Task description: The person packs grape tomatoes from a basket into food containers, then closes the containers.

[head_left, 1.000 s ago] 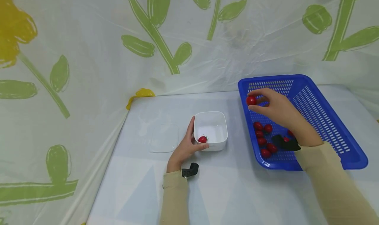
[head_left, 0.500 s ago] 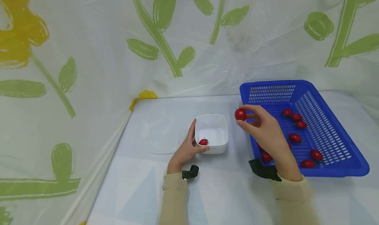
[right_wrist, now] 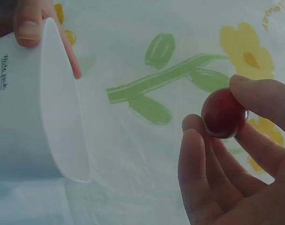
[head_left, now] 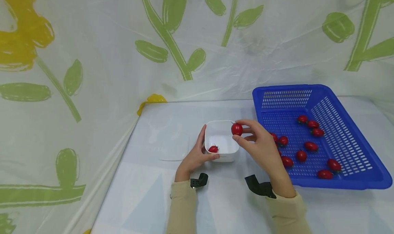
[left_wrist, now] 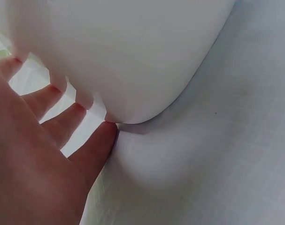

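Tomatoes (head_left: 236, 129) — one in fingers (head_left: 248, 123), one in container (head_left: 227, 157)

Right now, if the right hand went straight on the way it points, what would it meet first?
Likely the white container, at its rim, with the held tomato leading; height is unclear, so the right hand might pass over.

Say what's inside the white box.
A tomato sits in the box, near left. The right hand and held tomato cover part of its right side, which can't be seen.
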The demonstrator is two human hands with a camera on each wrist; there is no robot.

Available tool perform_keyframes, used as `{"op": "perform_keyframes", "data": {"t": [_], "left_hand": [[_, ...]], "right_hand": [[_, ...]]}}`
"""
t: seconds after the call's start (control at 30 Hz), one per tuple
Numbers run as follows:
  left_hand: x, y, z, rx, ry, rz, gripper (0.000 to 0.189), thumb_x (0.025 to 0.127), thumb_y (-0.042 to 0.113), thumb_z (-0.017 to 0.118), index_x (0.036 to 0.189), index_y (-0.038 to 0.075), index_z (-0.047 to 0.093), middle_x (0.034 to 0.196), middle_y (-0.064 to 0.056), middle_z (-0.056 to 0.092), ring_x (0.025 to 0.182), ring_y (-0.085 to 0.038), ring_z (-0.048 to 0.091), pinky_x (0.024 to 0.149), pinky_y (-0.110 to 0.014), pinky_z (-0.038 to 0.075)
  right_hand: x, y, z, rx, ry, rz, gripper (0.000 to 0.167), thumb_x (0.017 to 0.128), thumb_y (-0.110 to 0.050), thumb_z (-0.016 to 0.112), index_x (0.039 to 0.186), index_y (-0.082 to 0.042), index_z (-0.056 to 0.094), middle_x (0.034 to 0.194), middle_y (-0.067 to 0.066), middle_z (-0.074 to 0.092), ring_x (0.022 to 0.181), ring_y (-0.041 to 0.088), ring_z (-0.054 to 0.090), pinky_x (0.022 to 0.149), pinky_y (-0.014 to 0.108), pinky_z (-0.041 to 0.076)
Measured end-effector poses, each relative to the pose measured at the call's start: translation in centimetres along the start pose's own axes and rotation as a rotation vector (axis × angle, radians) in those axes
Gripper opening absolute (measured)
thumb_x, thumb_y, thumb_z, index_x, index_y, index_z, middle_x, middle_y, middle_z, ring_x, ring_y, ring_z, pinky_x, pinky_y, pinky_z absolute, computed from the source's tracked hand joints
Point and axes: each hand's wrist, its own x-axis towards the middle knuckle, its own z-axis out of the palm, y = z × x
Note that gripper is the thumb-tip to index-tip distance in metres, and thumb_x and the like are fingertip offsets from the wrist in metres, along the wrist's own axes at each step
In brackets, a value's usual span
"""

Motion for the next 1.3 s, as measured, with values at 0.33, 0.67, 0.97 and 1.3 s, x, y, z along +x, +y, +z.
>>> {"op": "perform_keyframes", "data": {"t": [0.33,0.67,0.97,1.3], "left_hand": [[0.3,-1.0,0.1,0.014,0.028,-0.004,0.104,0.067,0.031,0.078,0.139,0.046,0.004,0.147,0.014,0.01,0.132,-0.016,0.015,0.101,-0.048,0.024],[0.1,-0.7,-0.1,-0.005,0.011,-0.012,0.104,0.067,0.026,0.078,0.139,0.047,0.005,0.146,0.016,0.011,0.132,-0.016,0.016,0.098,-0.044,0.031],[0.0,-0.8,0.2,0.008,0.009,-0.036,0.103,0.067,0.03,0.077,0.138,0.049,0.005,0.143,0.023,0.011,0.132,-0.018,0.016,0.099,-0.045,0.03],[0.1,-0.8,0.0,-0.002,0.001,0.004,0.104,0.068,0.031,0.077,0.139,0.046,0.004,0.143,0.024,0.009,0.133,-0.015,0.013,0.101,-0.047,0.025]], "right_hand": [[0.5,0.5,2.7,-0.009,-0.006,-0.062,0.043,0.079,-0.019,0.068,0.12,-0.015,0.055,0.11,0.001,0.055,0.092,0.016,0.057,0.07,0.031,0.051],[0.7,2.3,5.2,-0.02,-0.019,-0.042,0.041,0.08,-0.019,0.068,0.119,-0.018,0.055,0.11,-0.001,0.054,0.089,0.012,0.057,0.069,0.027,0.051],[0.5,3.0,6.4,-0.157,-0.086,-0.002,0.042,0.079,-0.02,0.069,0.119,-0.018,0.056,0.111,0.0,0.053,0.084,0.013,0.057,0.067,0.027,0.05],[0.2,2.7,7.7,-0.451,-0.005,-0.163,0.044,0.073,-0.013,0.073,0.115,-0.012,0.059,0.109,0.006,0.054,0.08,0.019,0.06,0.066,0.033,0.051]]}}
